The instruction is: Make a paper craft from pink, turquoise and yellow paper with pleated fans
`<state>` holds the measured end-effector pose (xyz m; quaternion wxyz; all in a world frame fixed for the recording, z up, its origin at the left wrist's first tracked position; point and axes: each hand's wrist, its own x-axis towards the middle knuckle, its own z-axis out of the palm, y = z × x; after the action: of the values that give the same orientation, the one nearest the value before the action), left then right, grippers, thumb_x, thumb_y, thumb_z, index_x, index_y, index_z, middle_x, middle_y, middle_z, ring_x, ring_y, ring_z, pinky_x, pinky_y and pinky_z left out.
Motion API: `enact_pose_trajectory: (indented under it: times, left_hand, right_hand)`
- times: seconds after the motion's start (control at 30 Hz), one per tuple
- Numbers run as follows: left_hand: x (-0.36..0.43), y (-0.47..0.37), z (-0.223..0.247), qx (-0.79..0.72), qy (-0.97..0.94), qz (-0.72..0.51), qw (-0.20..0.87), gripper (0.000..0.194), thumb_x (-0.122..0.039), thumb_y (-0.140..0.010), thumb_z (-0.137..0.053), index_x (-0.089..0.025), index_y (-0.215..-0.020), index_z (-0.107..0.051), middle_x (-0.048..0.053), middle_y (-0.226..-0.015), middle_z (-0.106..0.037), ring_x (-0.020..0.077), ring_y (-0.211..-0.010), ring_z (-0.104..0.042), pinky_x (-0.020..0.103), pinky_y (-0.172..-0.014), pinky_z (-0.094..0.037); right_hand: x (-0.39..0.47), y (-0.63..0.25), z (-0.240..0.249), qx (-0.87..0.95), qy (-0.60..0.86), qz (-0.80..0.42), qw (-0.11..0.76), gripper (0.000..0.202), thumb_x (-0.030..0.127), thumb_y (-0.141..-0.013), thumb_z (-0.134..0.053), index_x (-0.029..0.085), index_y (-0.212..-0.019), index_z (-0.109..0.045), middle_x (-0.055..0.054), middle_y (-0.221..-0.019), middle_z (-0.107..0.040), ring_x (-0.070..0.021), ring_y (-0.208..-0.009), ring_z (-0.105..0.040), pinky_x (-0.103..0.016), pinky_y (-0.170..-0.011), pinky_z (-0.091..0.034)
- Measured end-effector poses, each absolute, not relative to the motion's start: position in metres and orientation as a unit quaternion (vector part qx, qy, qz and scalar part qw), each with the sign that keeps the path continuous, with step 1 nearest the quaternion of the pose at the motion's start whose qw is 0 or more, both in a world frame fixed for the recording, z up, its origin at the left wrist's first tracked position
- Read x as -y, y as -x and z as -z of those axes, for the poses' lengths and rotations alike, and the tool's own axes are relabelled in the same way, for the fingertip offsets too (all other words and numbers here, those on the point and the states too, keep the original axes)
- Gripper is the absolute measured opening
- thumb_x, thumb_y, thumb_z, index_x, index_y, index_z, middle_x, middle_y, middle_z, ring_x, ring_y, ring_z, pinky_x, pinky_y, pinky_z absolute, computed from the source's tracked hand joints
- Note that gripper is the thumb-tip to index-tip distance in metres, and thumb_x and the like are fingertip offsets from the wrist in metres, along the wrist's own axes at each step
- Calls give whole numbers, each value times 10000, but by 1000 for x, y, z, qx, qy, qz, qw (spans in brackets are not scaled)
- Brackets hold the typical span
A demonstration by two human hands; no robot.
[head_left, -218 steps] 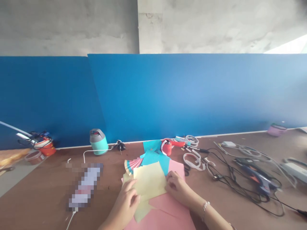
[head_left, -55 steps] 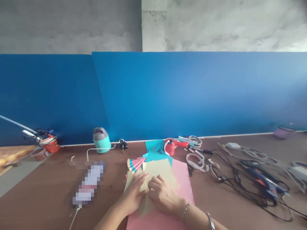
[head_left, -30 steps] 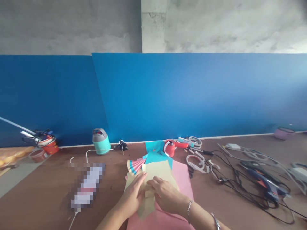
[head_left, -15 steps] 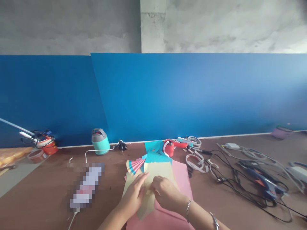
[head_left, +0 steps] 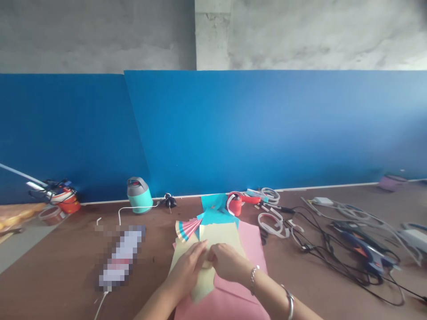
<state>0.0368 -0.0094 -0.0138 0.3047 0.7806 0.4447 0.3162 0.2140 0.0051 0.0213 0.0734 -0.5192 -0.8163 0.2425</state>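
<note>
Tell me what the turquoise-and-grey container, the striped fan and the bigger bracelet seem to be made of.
Turquoise-and-grey container: probably plastic, fairly matt, going by its flat, even colour; coated metal is possible.
Striped fan: apparently paper, matt, with crisp pleats.
Bigger bracelet: likely polished metal, judging by its silvery glints, though shiny plastic can't be ruled out.

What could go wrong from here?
The yellow sheet may skew: both the left hand and right hand press on its near part, above loose layers. The striped paper fan lies right beside the sheets, so a sideways slip might crush it.
</note>
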Motion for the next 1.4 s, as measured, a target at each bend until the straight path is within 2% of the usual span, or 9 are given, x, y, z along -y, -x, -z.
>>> enact_pose_trajectory:
  times: [0.23, 0.37, 0.53, 0.63, 0.7, 0.83, 1.07, 1.3, 1.4]
  left_hand:
    - [7, -35, 19, -421, -797, -314, 297, 496, -92, -850, -361, -214, -1324, -442, 100, -1284, -538, 216, -1177, -513, 379, -1010, -421]
    - [6, -35, 24, -416, -795, -327, 297, 497, -84, -845, -373, -223, -1315, -455, 91, -1256, -562, 215, -1155, -528, 382, -1014, -415]
    - [7, -35, 22, -429, -792, -325, 290, 509, -76, -833, -383, -236, -1312, -451, 73, -1288, -551, 209, -1195, -501, 378, -1027, -406]
    - [5, -36, 16, -430, -798, -313, 284, 496, -91, -841, -367, -230, -1308, -463, 74, -1309, -535, 203, -1167, -530, 368, -1008, -431]
    - [1, -39, 14, -429, -802, -307, 282, 510, -74, -834, -341, -236, -1298, -478, 61, -1303, -545, 191, -1150, -544, 371, -1012, -429]
    - [-8, -46, 17, -405, -821, -282, 288, 513, -81, -794, -409, -251, -1266, -516, 34, -1332, -530, 187, -1225, -480, 381, -1066, -369]
    - [-6, -50, 17, -423, -825, -253, 276, 526, -55, -793, -360, -246, -1254, -528, 26, -1354, -505, 160, -1242, -462, 350, -1073, -359]
    - [-3, -52, 12, -429, -825, -240, 278, 550, -34, -780, -353, -239, -1264, -517, 37, -1354, -501, 167, -1252, -452, 365, -1073, -354]
    - [-4, -52, 15, -431, -825, -244, 271, 559, -27, -778, -361, -240, -1274, -506, 38, -1354, -499, 167, -1257, -446, 359, -1077, -349]
  right_hand:
    - [-9, -203, -35, 829, 542, -142, -7, 203, 147, -726, -486, 123, -758, -685, -152, -797, -699, -289, -795, -644, -343, -662, -406]
    - [-13, -202, -37, 847, 511, -146, -10, 194, 119, -694, -516, 183, -728, -696, -92, -779, -701, -262, -844, -624, -327, -696, -403]
    - [-5, -213, -24, 885, 438, -140, 71, 193, 94, -717, -521, 177, -824, -659, -63, -871, -660, -188, -849, -573, -267, -708, -395]
    - [5, -222, -9, 916, 380, -53, 118, 143, 114, -783, -486, 174, -784, -615, -59, -836, -617, -185, -797, -512, -300, -709, -374]
    - [9, -226, 0, 929, 340, 3, 148, 191, 105, -827, -429, 175, -741, -585, -56, -791, -589, -180, -745, -467, -314, -678, -355]
    - [11, -229, 13, 930, 301, 46, 204, 259, 93, -866, -369, 175, -707, -556, -51, -743, -557, -174, -707, -419, -316, -654, -339]
    - [12, -239, 4, 935, 298, -8, 191, 221, 132, -863, -439, 193, -709, -586, -28, -737, -610, -166, -742, -445, -303, -683, -348]
    - [18, -258, 1, 917, 301, -148, 218, 184, 59, -756, -521, 204, -703, -621, -6, -769, -659, -164, -782, -493, -302, -754, -389]
    - [20, -263, -4, 899, 306, -199, 242, 263, 28, -754, -467, 212, -811, -645, -16, -849, -664, -161, -834, -532, -293, -789, -417]
